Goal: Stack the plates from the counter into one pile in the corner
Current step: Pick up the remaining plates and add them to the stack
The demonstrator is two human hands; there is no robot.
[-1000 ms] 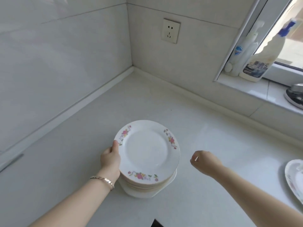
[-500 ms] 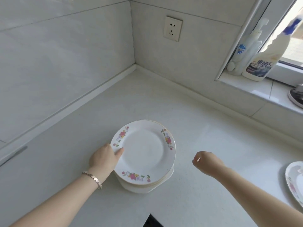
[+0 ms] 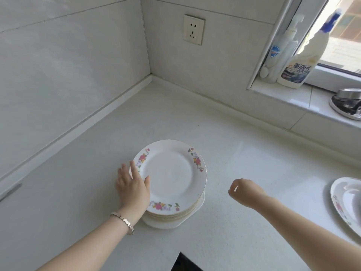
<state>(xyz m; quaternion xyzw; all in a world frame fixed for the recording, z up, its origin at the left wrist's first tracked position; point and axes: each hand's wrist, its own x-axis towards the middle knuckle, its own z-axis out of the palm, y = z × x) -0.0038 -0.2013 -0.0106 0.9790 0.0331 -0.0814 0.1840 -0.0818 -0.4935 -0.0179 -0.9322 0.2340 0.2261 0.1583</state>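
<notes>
A pile of white plates with pink flower rims (image 3: pixel 172 173) stands on the pale counter (image 3: pixel 244 157), well short of the wall corner (image 3: pixel 151 77). My left hand (image 3: pixel 132 186) lies flat against the pile's left rim, fingers spread, thumb resting on the top plate. My right hand (image 3: pixel 244 192) hovers to the right of the pile, fingers loosely curled, holding nothing. Another flowered plate (image 3: pixel 345 204) lies at the right edge of the view, partly cut off.
A window sill (image 3: pixel 293 92) at the back right carries two white bottles (image 3: pixel 298 61) and a metal object (image 3: pixel 347 102). A wall socket (image 3: pixel 193 29) sits above the corner. A dark gap (image 3: pixel 185 263) shows at the counter's near edge.
My left hand has gone from gripping the pile's rim to lying flat against it with fingers spread. The pile has shifted slightly towards the corner. My right hand has barely moved.
</notes>
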